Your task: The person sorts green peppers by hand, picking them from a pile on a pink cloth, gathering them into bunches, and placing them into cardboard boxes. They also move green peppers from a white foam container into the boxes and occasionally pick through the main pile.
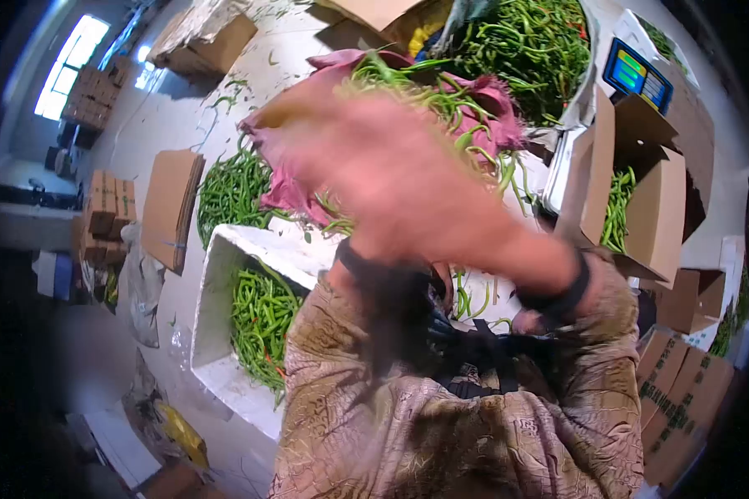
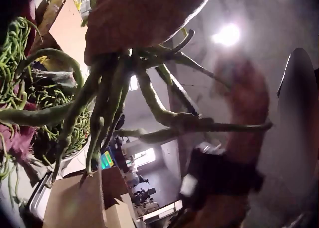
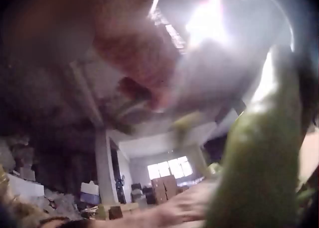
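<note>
In the left wrist view my left hand point(image 2: 142, 21) grips a bunch of long green chili peppers point(image 2: 102, 103), which hang and splay out below the fingers. My right hand point(image 1: 424, 187) is blurred and crosses in front of the left in the head view, raised over a pink cloth point(image 1: 349, 66) strewn with more peppers. Pepper tips from the bunch overlap that hand in the left wrist view. A large green pepper point(image 3: 264, 153) fills the right side of the right wrist view, close to the lens. Motion blur hides the right fingertips; I cannot tell what they hold.
A white foam box point(image 1: 212, 308) of peppers stands left, beside a loose pepper pile point(image 1: 233, 191). Behind is a big sack of peppers point(image 1: 524, 58). An open cardboard box point(image 1: 591, 179) with peppers stands right, near a scale display point(image 1: 637, 73). Flattened cardboard point(image 1: 171, 204) leans at left.
</note>
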The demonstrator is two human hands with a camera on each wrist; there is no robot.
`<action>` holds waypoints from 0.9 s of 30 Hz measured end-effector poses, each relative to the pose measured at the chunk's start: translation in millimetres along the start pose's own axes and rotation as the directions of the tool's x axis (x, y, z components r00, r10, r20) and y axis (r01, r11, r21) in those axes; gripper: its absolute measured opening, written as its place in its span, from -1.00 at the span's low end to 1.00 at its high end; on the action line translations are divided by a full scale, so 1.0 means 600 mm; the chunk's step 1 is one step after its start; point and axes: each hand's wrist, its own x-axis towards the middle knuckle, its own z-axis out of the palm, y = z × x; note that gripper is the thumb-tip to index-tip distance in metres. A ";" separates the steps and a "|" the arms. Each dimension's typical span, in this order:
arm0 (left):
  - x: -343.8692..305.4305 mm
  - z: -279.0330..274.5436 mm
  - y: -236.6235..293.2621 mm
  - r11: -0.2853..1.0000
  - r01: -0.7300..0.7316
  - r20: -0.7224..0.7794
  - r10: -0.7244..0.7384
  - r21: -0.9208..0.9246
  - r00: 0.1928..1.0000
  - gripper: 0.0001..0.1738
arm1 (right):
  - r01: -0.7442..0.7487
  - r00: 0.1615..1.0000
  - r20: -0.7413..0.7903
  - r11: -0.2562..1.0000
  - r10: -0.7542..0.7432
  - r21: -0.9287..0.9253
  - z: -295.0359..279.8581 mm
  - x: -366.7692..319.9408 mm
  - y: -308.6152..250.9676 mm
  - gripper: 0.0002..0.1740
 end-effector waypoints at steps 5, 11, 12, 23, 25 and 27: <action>0.025 -0.071 -0.029 0.996 -0.022 -0.084 0.015 -0.082 0.996 -0.82 | -0.525 0.824 0.511 0.669 0.246 0.526 0.057 0.002 -0.092 -0.29; 0.010 -0.081 0.022 0.972 0.033 -0.008 -0.036 -0.234 0.999 -0.78 | -0.743 0.650 0.349 0.470 0.675 0.476 -0.183 -0.062 0.018 -0.66; 0.014 -0.080 0.022 0.968 0.069 -0.018 -0.076 -0.243 0.997 -0.78 | -0.783 0.595 0.317 0.444 0.738 0.436 -0.205 -0.092 0.039 -0.67; -0.019 0.000 -0.004 0.969 0.036 0.180 0.009 -0.244 0.984 -0.67 | -0.920 0.251 0.148 0.188 0.957 0.344 -0.189 -0.282 -0.003 -0.79; -0.027 0.002 -0.010 0.948 0.139 0.248 -0.067 -0.285 0.966 -0.64 | -0.915 0.295 0.070 0.260 0.953 0.309 -0.209 -0.277 0.011 -0.78; -0.047 0.023 -0.023 0.921 0.193 0.299 -0.090 -0.337 0.950 -0.72 | -0.892 0.385 0.084 0.346 0.919 0.291 -0.214 -0.285 0.038 -0.76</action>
